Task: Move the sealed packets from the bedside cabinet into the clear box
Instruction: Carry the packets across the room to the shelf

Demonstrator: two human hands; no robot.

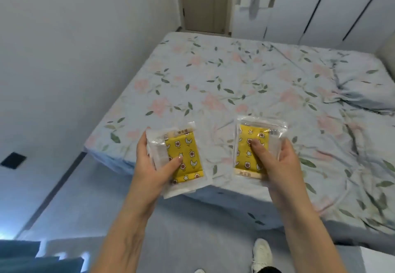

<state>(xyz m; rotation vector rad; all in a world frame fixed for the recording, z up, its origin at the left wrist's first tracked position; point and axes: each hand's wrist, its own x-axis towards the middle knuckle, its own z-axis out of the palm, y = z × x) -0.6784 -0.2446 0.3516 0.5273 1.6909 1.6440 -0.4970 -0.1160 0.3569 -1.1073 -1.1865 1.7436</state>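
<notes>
While carrying, left hand (pixel 149 161) grips one sealed packet (pixel 181 157) & right hand (pixel 275 161) another packet (pixel 252 148), thumbs pinning each flat, fingers curled beneath; both over the bed (pixel 235 80) corner, probably en route to box.

No wording can be read here. The left packet (pixel 181 157) carries a pale strip along its top edge with small printed characters, too blurred to make out, and the right packet (pixel 254 151) has a similar strip at its bottom edge, just as unreadable.
</notes>
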